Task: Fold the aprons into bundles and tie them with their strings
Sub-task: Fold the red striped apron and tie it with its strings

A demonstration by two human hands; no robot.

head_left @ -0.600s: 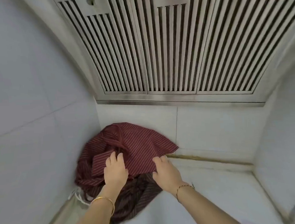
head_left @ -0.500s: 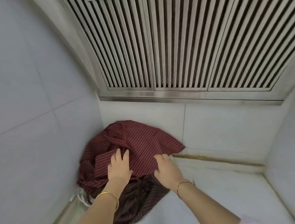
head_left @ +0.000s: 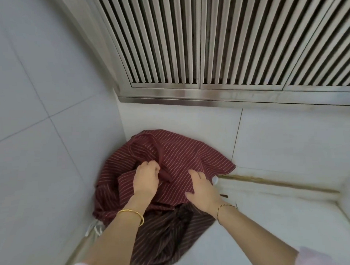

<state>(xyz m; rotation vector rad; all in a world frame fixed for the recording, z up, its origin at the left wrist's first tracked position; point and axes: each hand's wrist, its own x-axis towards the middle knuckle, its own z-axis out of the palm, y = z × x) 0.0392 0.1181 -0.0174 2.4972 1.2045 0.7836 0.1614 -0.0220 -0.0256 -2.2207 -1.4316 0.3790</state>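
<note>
Left hand fingers curl into maroon striped apron, touching its strap, which runs away toward the wall; right hand flat, spread, pressing cloth alongside

left wrist: gold bangle | right wrist: thin cord bracelet | sleeves: pale pink

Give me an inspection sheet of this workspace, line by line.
Surface: white tiled counter, grimy seam along the back wall.
Job's things: red striped apron heaped in the corner, over a darker striped apron; neither bundled nor tied.
Clutter: small white object by the red striped apron's right edge, unidentifiable.
Hands: left hand grips the red striped apron beside its strap; right hand rests flat on it.
Cables: nothing seen.
Surroundings: slatted metal hood above, tiled walls.
</note>
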